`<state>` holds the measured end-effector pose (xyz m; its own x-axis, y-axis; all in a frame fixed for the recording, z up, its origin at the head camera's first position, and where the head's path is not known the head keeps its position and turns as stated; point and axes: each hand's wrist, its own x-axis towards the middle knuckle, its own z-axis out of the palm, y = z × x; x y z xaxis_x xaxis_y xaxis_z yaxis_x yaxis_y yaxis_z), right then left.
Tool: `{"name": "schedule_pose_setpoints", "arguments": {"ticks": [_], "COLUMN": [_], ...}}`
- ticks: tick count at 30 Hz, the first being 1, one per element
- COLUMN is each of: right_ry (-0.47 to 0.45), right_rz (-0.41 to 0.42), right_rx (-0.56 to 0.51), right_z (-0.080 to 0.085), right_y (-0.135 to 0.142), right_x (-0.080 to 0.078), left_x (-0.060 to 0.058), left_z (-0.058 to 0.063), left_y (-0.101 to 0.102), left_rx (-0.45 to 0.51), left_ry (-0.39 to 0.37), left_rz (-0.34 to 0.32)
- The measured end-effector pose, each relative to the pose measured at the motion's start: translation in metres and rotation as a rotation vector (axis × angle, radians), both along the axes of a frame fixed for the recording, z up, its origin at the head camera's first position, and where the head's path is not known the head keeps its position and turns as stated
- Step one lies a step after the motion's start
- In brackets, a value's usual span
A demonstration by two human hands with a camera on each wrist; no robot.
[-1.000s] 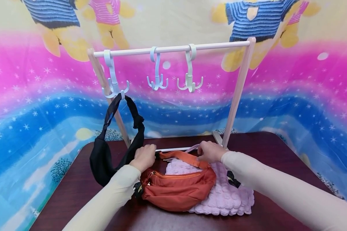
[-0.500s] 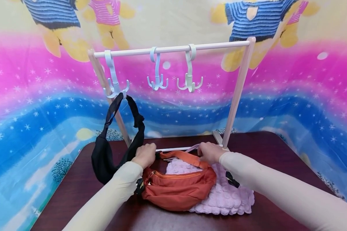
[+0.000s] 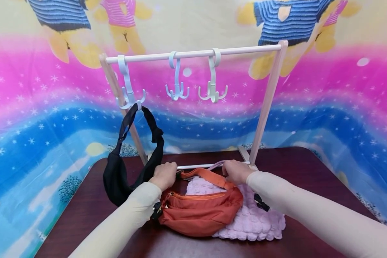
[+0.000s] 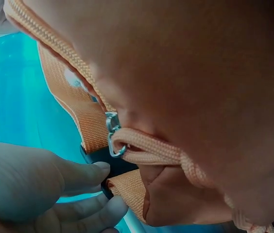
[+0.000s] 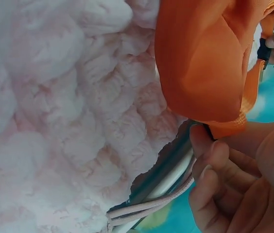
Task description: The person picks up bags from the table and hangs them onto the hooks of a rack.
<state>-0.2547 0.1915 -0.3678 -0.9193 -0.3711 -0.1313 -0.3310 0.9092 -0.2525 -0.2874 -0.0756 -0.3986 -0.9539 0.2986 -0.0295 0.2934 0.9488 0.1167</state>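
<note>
A rust-orange waist bag (image 3: pixel 200 213) lies on the table, partly over a pink bubble-textured bag (image 3: pixel 254 225). My left hand (image 3: pixel 165 175) is at the left end of its strap (image 3: pixel 208 175); the left wrist view shows thumb and fingers pinching the black buckle (image 4: pixel 115 160) there. At the bag's right end my right hand (image 3: pixel 237 172) pinches the base of the strap, with fingertips (image 5: pixel 200 138) right at the orange fabric in the right wrist view. Thin pink cords (image 5: pixel 151 204) run close beside those fingers.
Behind the bags stands a pale wooden rack (image 3: pixel 266 104). Along its top bar hang a left hook (image 3: pixel 126 82), a middle hook (image 3: pixel 177 80) and a greenish hook (image 3: pixel 212 80). A black waist bag (image 3: pixel 114 175) hangs from the left one, close by my left forearm.
The hanging black bag has swayed slightly to the right. Both hands keep their hold on the orange waist bag, and the head view has shifted a little.
</note>
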Motion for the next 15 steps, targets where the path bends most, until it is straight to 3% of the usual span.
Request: {"name": "schedule_pose_setpoints", "arguments": {"ticks": [7,15], "right_ry": [0.019,0.051], "right_rz": [-0.008,0.043], "right_rx": [0.051,0.055], "right_z": [-0.004,-0.005], "right_y": [0.000,0.004], "right_x": [0.004,0.005], "left_x": [0.004,0.011], "left_z": [0.003,0.008], "left_y": [0.003,0.003], "left_rx": [-0.020,-0.050], "left_ry": [-0.026,-0.075], "left_rz": [-0.016,-0.047]}}
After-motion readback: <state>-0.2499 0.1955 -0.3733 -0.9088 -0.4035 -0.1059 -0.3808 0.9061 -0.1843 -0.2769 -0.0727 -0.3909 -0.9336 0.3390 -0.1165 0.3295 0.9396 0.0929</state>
